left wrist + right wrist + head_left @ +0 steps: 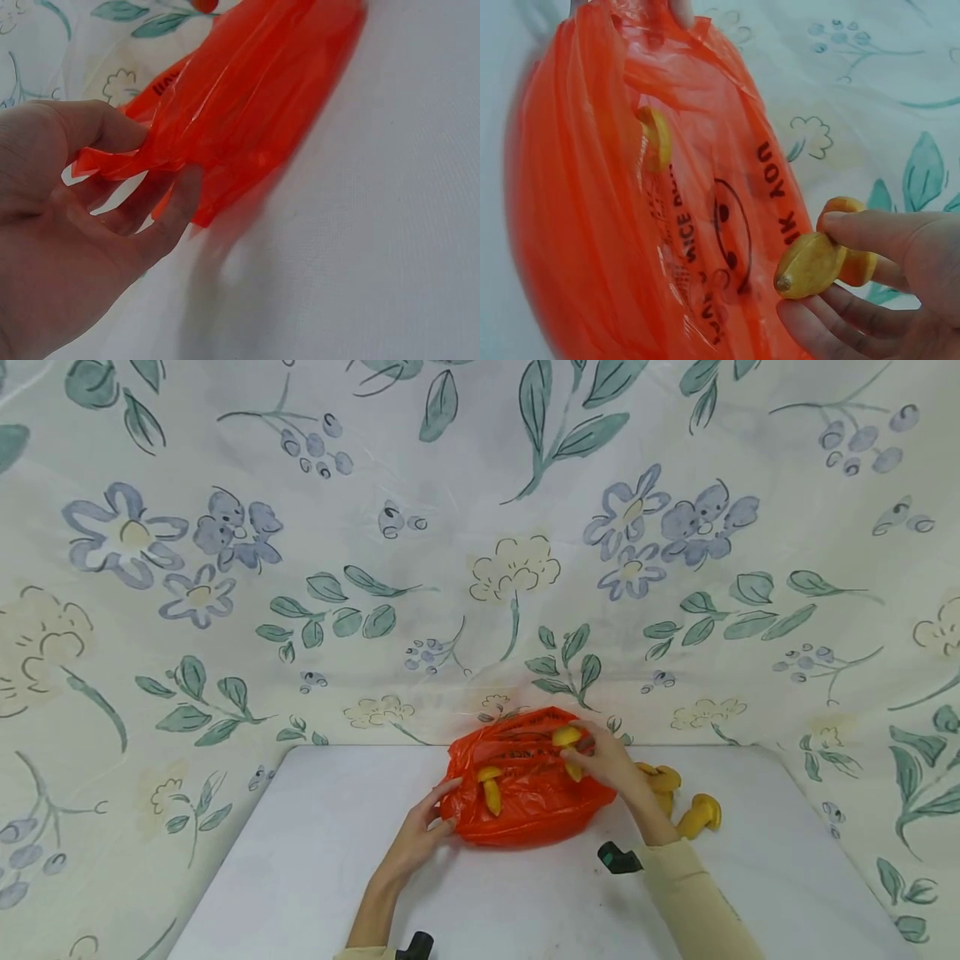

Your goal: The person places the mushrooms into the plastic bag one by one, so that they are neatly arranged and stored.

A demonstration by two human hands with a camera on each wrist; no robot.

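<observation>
I saw the left hand (414, 843) pinching the bag (525, 822) at 8 o'clock and the right hand (607, 763) pinching a mushroom (566, 737) at its 2 o'clock, and feared the floppy bag might sag and make it miss.

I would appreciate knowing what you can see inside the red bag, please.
One yellow mushroom shows at the mouth of the red bag, partly hidden by the plastic in the right wrist view. Anything deeper is covered and cannot be seen.
</observation>
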